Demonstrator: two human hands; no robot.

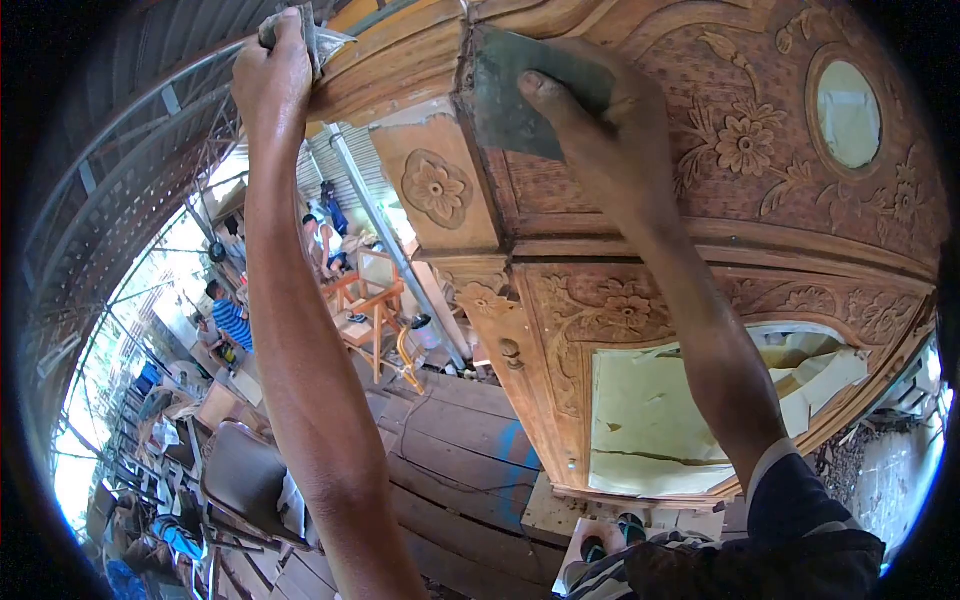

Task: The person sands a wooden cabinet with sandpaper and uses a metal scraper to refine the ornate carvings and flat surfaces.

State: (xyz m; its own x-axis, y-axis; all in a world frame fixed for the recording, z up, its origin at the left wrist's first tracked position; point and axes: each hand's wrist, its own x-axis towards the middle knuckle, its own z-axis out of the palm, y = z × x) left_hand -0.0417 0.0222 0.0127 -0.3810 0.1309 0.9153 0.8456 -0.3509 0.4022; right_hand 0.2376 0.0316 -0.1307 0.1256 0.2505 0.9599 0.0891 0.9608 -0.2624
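Note:
A carved wooden cabinet (640, 215) with flower reliefs towers in front of me. My right hand (625, 130) grips a dark green, flat rectangular plate (505, 95), thumb on its face, and the plate overlaps the cabinet's upper corner post. Up at the top left, my left hand (275, 80) is closed around a grey-white, smeared flat piece (320, 45) with a pointed corner. That piece is beside the end of the cabinet's top moulding (400, 65). Just what kind of tool it is, I cannot tell.
Yellowish paper (650, 420) covers the lower panel opening, torn at the right. Below are plank flooring (455, 440) and my sandalled feet (610, 540). A dark chair (250, 480) stands left amid clutter. Several people, one in a blue striped shirt (231, 320), are farther back near a wooden frame (375, 310).

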